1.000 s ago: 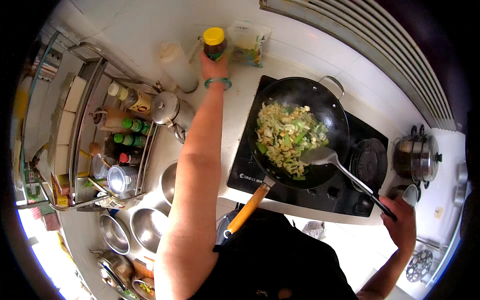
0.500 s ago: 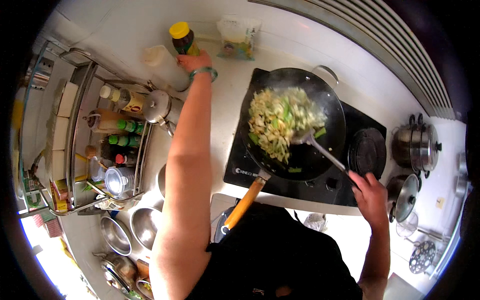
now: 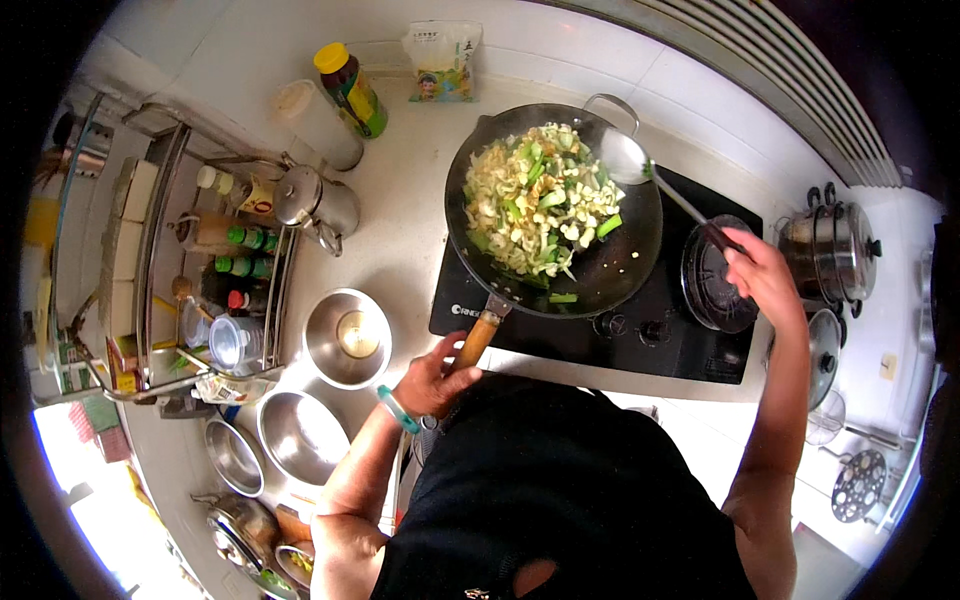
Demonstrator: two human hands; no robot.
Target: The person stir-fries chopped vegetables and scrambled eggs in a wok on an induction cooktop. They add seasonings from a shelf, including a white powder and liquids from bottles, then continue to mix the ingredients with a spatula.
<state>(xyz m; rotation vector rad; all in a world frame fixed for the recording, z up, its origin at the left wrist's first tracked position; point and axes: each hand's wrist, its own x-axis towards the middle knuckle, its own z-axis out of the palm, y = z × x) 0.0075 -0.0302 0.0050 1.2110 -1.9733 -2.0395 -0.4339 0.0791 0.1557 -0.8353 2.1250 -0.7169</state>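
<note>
A black wok (image 3: 632, 268) sits on the black stove, filled with chopped pale and green vegetables (image 3: 540, 200). My left hand (image 3: 432, 378), with a green bangle at the wrist, is closed around the wok's wooden handle (image 3: 478, 340). In my right hand (image 3: 762, 272) is the dark grip of a metal wok spatula (image 3: 682, 200). Its shiny head is raised at the wok's far right rim, beside the vegetables. A brown bottle with a yellow cap (image 3: 352, 92) stands upright at the back left, out of my hands.
Left of the stove are a metal bowl (image 3: 318, 335), a kettle (image 3: 335, 208) and a rack of bottles (image 3: 150, 290). A printed plastic bag (image 3: 443, 65) leans on the back wall. At the right are a black burner (image 3: 715, 285) and stacked steel pots (image 3: 805, 250).
My left hand has let go of the yellow-capped bottle and come back to the wok handle. The spatula has lifted from the vegetables toward the far right rim. My view has shifted.
</note>
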